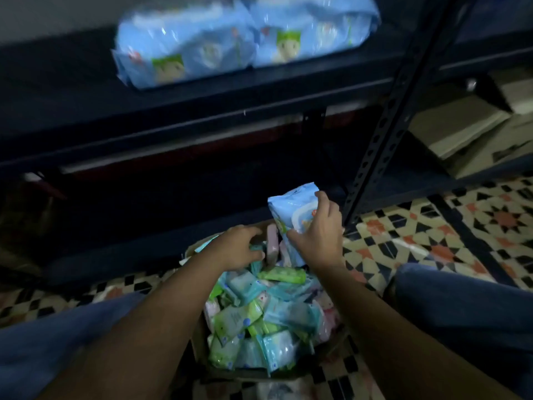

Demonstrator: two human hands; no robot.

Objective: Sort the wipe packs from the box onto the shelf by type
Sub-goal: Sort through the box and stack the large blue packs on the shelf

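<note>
The cardboard box (pixel 202 346) sits on the patterned tile floor (pixel 450 226) between the person's knees, which are covered in blue denim. The box is filled with a loose heap of small wipe packs (pixel 259 319) in green, teal, light blue and pink wrappers; individual labels are too blurred to read.

At the far end of the heap, the left hand (pixel 238 248) reaches down among the packs with its fingers curled over a teal pack (pixel 256 262); whether it actually grips the pack cannot be determined. The right hand (pixel 315 235) grasps a light blue wipe pack (pixel 291 215) from its right side, thumb low and fingers at the top, holding it upright just above the far edge of the box.

Beyond the box stands a dark metal shelf unit (pixel 202 108) with a perforated upright post (pixel 383 131). On the shelf above, two large light blue wipe packs (pixel 245 39) lie side by side, touching.
</note>
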